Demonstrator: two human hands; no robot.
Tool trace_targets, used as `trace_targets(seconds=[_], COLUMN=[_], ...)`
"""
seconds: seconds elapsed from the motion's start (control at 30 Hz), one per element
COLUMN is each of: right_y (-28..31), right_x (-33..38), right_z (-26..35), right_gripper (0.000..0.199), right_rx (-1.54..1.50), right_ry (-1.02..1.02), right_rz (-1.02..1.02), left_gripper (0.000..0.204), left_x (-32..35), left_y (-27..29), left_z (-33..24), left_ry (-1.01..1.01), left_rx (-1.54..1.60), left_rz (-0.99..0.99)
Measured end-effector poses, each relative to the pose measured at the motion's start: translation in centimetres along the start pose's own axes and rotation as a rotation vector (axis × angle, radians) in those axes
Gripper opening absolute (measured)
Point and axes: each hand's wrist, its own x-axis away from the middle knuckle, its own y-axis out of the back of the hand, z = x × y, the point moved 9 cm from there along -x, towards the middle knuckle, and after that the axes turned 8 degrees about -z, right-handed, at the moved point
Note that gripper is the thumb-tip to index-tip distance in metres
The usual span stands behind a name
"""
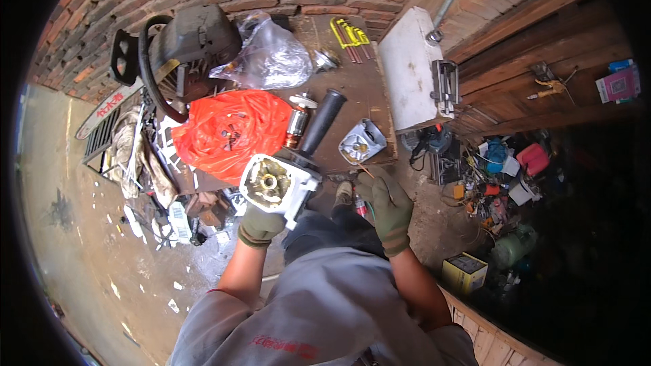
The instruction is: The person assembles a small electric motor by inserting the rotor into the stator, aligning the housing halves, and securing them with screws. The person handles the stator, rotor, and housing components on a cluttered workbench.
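Observation:
In my gloved left hand (261, 225) is a white metal gear housing (278, 186) of a power tool, its open end facing up and showing yellowish grease around a round hub. From behind it a black tubular handle (323, 122) extends over the table; whether the two are joined I cannot tell. My gloved right hand (388, 205) is closed on a thin brown stick (367, 171), right of the housing. Just beyond its tip a smaller grey metal housing (363, 141) lies on the table. A motor armature (297, 122) rests beside the black handle.
A red plastic bag (230, 118) with small parts spreads across the table, below a clear bag (271, 57). A chainsaw (193, 41) stands back left; yellow-held hex keys (350, 34) lie back right. A white panel (410, 68) rises beside the table. Clutter (498, 176) covers the right floor.

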Motion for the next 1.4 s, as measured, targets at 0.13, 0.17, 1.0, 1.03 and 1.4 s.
trace_targets(seconds=[0.13,0.17,1.0,1.03,1.4], right_y=[0.1,0.1,-3.0,-2.8,-3.3], right_x=[-0.8,-1.2,1.4,1.7,2.5], right_z=[-4.3,-6.0,0.7,1.1,3.1], right_gripper=[0.038,0.039,0.054,0.054,0.045], right_rx=[-0.663,-0.717,1.025,1.033,0.986], right_ry=[-0.38,-0.397,0.868,0.874,0.925], right_rz=[-0.021,-0.031,0.181,0.174,0.156], left_gripper=[0.05,0.061,0.109,0.109,0.034], left_x=[0.9,1.2,4.1,4.0,4.8], left_y=[-1.5,-1.6,-2.9,-2.8,-1.3], left_z=[3.7,3.9,5.9,5.7,7.5], left_ry=[0.539,0.564,0.761,0.737,0.626], left_rx=[0.722,0.84,1.551,1.56,0.715], left_rz=[-0.094,-0.075,-0.037,-0.027,-0.179])
